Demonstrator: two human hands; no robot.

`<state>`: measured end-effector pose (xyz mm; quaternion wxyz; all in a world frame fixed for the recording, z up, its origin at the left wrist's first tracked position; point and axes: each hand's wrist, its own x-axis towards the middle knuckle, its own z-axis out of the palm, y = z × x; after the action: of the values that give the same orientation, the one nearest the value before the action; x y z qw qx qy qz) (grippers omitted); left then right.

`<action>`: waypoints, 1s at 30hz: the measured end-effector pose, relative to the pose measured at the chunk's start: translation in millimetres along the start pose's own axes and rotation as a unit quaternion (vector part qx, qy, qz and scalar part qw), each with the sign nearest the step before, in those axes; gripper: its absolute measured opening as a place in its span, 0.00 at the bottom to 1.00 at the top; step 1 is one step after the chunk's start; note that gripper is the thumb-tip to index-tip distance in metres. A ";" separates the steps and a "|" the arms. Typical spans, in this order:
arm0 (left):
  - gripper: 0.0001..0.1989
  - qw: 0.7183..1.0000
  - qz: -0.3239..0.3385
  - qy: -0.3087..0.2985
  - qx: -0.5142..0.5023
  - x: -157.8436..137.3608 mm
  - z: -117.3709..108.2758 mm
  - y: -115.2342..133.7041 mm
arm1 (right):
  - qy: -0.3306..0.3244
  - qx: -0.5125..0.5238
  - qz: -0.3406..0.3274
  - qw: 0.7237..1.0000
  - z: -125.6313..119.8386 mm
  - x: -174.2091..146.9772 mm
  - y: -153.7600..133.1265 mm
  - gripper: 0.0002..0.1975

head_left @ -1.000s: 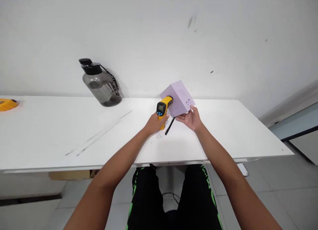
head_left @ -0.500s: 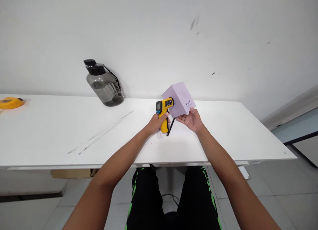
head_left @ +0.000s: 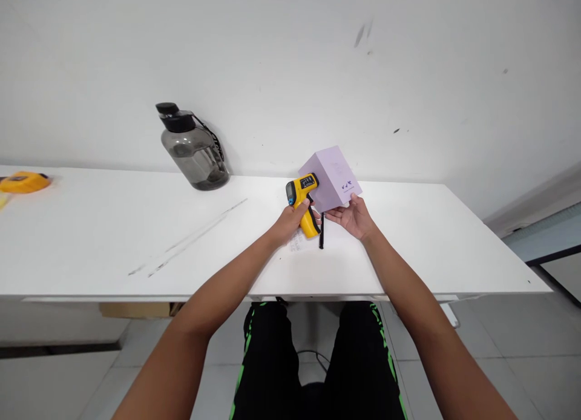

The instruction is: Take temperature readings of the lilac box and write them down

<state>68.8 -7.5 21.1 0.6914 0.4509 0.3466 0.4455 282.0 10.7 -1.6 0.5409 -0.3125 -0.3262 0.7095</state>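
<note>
My left hand (head_left: pixel 290 221) is wrapped round the handle of a yellow and black infrared thermometer (head_left: pixel 299 190). The thermometer's nose points at the side of a pale purple box (head_left: pixel 336 177); whether they touch, I cannot tell. My right hand (head_left: pixel 356 218) grips the box at its lower near edge, thumb on the printed face and fingers underneath. The box is tilted, with small dark purple marks on that face. A slim black pen-like stick (head_left: pixel 322 232) shows between my hands, its upper end near my fingers. What holds it is hidden.
A large grey see-through water bottle (head_left: pixel 197 157) with a black lid stands left against the wall. A yellow tape-measure-like object (head_left: pixel 25 182) lies at the far left. The white table (head_left: pixel 172 226) bears dark streaks. A brown box (head_left: pixel 136 310) is below the table.
The thermometer's handle has swung to the right at its lower end. The black stick has turned from slanted to nearly upright in view. The box stays in my right hand.
</note>
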 end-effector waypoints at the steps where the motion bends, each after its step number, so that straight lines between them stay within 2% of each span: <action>1: 0.27 1.000 -0.002 0.002 -0.002 -0.4 0.1 0.8 | 0.000 0.000 0.000 1.000 0.2 -0.2 -0.3 0.30; 13: 0.29 1.000 -0.009 -0.010 0.000 -0.6 -0.7 0.9 | -0.001 0.001 0.002 1.000 2.7 -2.1 -1.5 0.30; 23: 0.32 0.998 -0.007 -0.053 -0.021 1.1 -4.4 -0.8 | 0.001 -0.003 0.005 1.000 4.2 -3.3 -3.2 0.31; 30: 0.30 0.997 0.005 -0.073 -0.028 2.9 -6.9 -2.6 | -0.006 -0.009 -0.005 1.000 5.8 -4.9 -3.9 0.31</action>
<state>64.5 -3.1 16.0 0.7249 0.4647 0.2803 0.4243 280.7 6.1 5.5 0.5396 -0.3117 -0.3371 0.7057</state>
